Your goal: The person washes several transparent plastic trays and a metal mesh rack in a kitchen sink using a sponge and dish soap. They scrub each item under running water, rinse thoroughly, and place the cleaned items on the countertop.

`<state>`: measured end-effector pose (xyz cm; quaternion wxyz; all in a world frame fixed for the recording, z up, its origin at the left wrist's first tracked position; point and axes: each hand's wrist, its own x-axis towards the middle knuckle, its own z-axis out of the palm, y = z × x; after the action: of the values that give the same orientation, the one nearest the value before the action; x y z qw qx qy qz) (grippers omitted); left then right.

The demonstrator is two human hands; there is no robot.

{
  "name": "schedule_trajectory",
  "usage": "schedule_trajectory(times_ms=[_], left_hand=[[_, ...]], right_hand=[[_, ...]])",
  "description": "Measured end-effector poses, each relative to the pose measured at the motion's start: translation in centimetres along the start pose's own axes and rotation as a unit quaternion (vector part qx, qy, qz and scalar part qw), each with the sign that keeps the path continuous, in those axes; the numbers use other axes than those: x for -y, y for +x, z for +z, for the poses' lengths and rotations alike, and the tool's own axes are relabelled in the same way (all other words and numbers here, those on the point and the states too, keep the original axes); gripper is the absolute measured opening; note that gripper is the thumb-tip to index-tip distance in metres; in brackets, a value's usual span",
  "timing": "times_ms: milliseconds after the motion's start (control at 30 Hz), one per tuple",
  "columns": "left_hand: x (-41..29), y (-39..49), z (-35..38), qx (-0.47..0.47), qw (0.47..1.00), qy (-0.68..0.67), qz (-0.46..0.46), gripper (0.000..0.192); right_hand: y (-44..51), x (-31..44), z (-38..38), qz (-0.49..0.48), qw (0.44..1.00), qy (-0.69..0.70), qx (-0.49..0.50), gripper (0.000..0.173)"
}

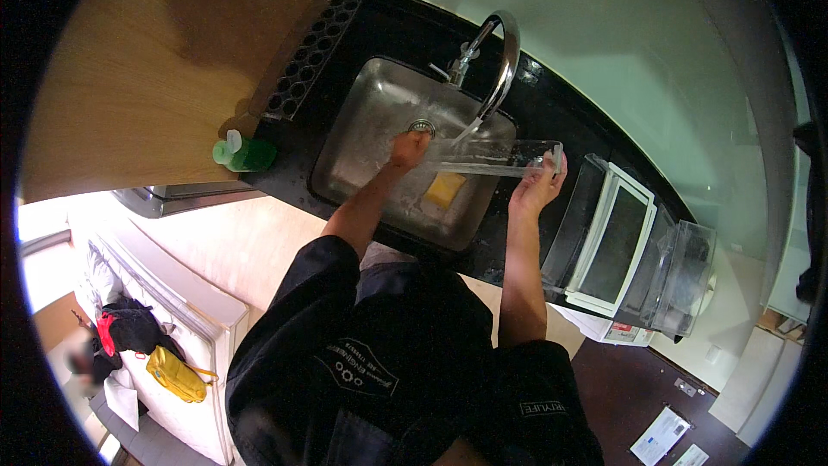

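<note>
A long clear plastic bin [488, 156] spans the stainless steel sink [362, 100], under the spout of a chrome gooseneck faucet [508, 65], from which water runs. My left hand [411, 147] is at the bin's left end, near the drain; its fingers are partly hidden. The right end of the bin is gripped by my right hand [541, 182], beyond the sink's right rim. A yellow sponge [445, 189] lies on the sink floor just below the bin.
A green bottle [249, 154] lies on the black counter at left, near a black perforated mat [317, 52]. White-framed shelf [614, 239] and clear bins [686, 278] lie at right. A wooden panel [142, 77] bounds the left side. A person [87, 362] is far off at lower left.
</note>
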<state>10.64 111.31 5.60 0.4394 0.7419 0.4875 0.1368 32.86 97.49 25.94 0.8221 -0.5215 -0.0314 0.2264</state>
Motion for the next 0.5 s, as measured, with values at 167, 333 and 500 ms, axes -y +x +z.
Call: schedule_trajectory(times_ms=[167, 333, 500], left_hand=[[-7.3, 1.3, 3.4, -0.031, 0.997, -0.002, 0.067, 0.043], [-0.6, 2.8, 1.4, 0.0, 0.99, 0.059, 0.128, 0.042], [1.1, 0.6, -0.5, 0.0, 0.996, 0.013, 0.093, 0.042]], right_hand=[[-1.4, -3.8, 0.3, -0.02, 0.998, -0.031, 0.052, 0.048], [-0.3, -2.8, -0.5, -0.016, 0.998, -0.008, 0.053, 0.046], [0.0, -1.7, -0.8, -0.006, 1.0, -0.021, -0.001, 0.043]])
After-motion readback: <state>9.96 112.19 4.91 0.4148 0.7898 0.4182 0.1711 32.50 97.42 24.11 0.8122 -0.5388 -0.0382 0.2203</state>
